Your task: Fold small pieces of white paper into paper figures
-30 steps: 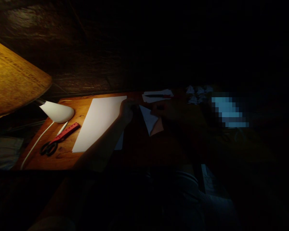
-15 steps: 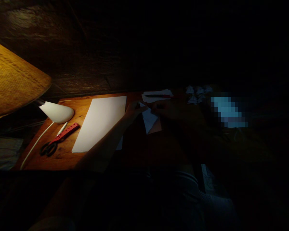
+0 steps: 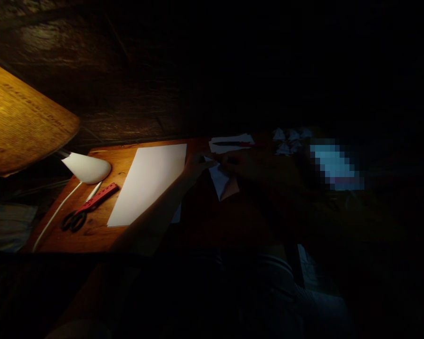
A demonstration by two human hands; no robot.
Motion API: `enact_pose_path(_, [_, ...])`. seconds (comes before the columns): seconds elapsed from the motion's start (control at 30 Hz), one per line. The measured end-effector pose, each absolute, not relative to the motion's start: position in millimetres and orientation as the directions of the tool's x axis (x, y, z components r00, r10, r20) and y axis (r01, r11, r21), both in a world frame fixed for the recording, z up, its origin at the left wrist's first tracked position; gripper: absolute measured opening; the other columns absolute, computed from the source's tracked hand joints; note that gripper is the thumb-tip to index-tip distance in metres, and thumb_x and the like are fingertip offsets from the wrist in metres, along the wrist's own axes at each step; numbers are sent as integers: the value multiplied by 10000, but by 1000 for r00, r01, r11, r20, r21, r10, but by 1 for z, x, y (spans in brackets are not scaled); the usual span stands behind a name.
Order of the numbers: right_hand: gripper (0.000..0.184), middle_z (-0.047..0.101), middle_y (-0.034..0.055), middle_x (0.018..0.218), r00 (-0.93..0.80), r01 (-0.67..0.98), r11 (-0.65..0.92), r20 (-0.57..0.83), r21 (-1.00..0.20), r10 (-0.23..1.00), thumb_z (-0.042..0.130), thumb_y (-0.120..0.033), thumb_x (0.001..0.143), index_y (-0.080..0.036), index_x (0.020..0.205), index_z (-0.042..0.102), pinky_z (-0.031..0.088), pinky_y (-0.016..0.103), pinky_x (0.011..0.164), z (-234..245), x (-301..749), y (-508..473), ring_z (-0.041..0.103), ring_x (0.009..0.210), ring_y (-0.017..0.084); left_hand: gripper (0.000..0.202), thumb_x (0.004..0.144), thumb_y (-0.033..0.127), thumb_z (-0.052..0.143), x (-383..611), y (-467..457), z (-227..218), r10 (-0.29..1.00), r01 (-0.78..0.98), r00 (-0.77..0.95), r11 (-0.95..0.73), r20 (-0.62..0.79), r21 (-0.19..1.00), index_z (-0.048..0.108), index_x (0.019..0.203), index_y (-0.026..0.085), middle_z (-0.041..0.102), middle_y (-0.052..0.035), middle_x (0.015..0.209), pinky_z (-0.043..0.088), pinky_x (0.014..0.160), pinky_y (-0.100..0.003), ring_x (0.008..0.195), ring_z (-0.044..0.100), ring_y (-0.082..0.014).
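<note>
A small folded sheet of paper (image 3: 219,181) is held up between my two hands, its pointed end hanging toward me. My left hand (image 3: 197,165) pinches its upper left edge, thumb lying across the paper. On the other side my right hand (image 3: 236,162) grips the upper right edge; it is very dark there and its fingers show only in part. Just beyond the hands lie several small paper sheets (image 3: 226,138) with a dark-bladed, red-handled knife (image 3: 233,143) on top.
A stack of white paper (image 3: 151,179) lies left of my hands on the wooden table (image 3: 92,221). Red-and-black scissors (image 3: 92,205), a white pen (image 3: 93,190) and a lamp (image 3: 88,168) stand farther left. Several folded paper pieces (image 3: 284,141) and a blurred bright screen (image 3: 335,165) are at right.
The hanging end of the folded paper has shifted slightly, and its lower right flap looks more raised. Both hands keep hold of it. The whole view has moved a little.
</note>
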State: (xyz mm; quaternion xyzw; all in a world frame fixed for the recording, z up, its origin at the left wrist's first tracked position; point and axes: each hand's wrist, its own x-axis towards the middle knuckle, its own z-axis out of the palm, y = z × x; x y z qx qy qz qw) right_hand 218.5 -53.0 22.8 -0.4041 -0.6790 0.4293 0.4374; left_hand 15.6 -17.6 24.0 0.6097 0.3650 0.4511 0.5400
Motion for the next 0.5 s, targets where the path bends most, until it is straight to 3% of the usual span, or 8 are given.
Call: enact_pose_path(0.5, [217,627,11,763,-279,125,246,204,-961,938,722,-399,766,-203,750,628,470,297,679,24,218,-53,549,734,151,266,570,279,749,19,-21,29,963,-97,235,-109,129,989,498,511,213,488,13,596,375,615,-297,627,454,-146])
